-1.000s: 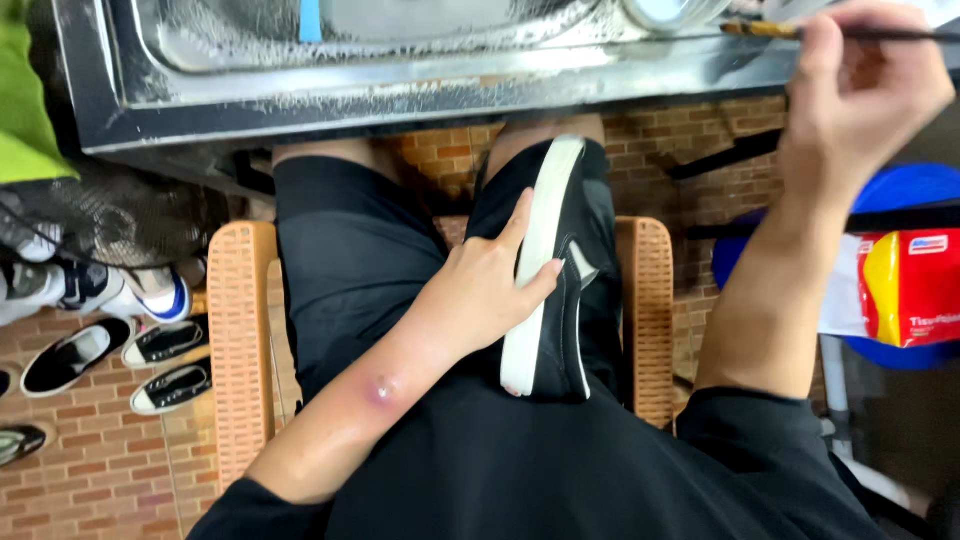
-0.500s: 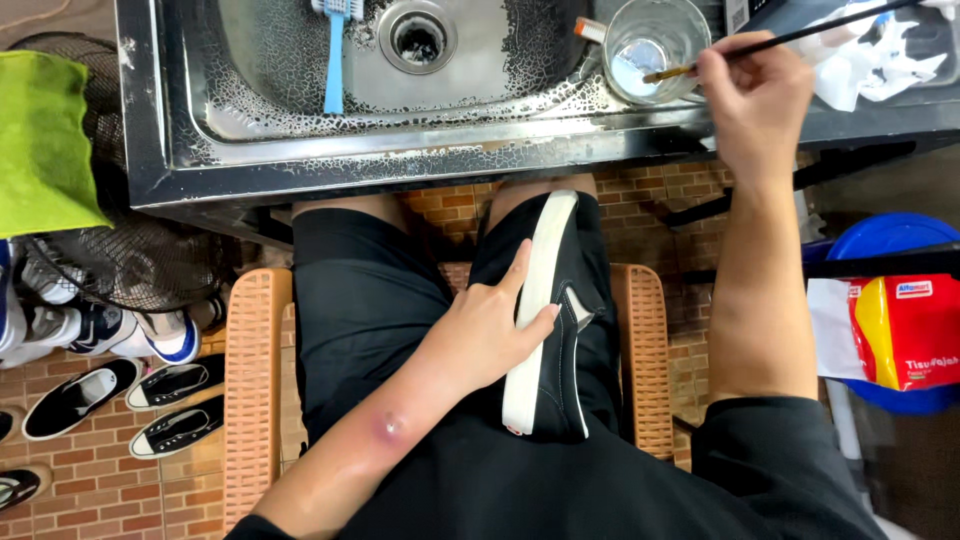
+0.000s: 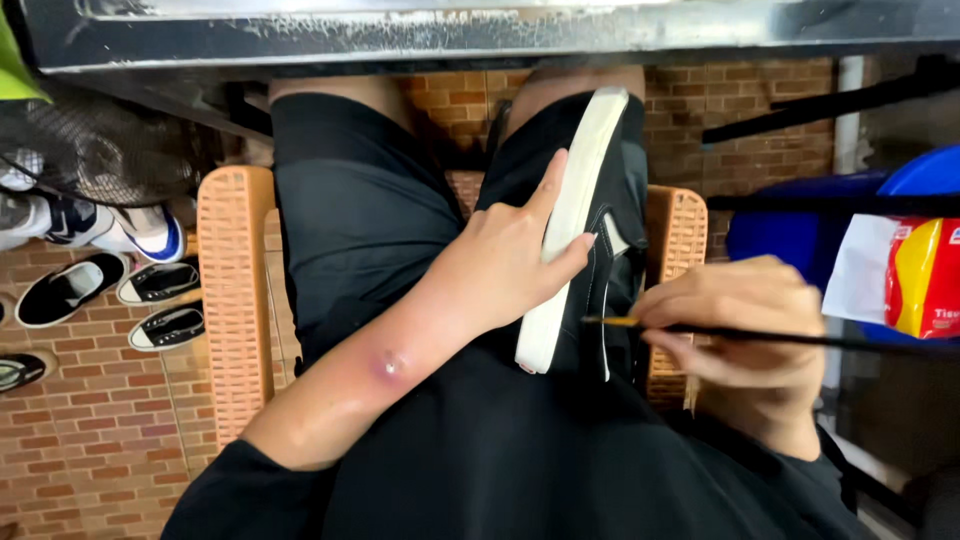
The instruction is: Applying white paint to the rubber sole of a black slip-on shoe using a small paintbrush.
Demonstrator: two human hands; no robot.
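**Brush tip level with the shoe's side, shoe steadied on the lap**

Shoe lies on the person's right thigh, a black canvas slip-on turned on its side so that the cream-white sole faces the left hand. Its long axis runs from the sink edge above down toward the person's waist, tilted slightly, with the lower end near the brush.

The left hand rests against the sole, fingers spread and laid flat along the rubber edge, the thumb out toward the upper end; it presses and steadies rather than wraps around. The right hand is closed in a pencil-style pinch on a thin paintbrush, whose dark handle runs off to the person's right and whose yellowish ferrule end points at the shoe. From this grip the shoe lies directly inward, across the lap, just beside the brush tip; whether the bristles touch the black canvas cannot be told. The brush lies nearly crosswise to the shoe's long axis.

Beyond the right hand stand a blue tub and a red-and-yellow packet. Outward of the left forearm, past the orange woven chair, several pairs of shoes sit on brick paving.
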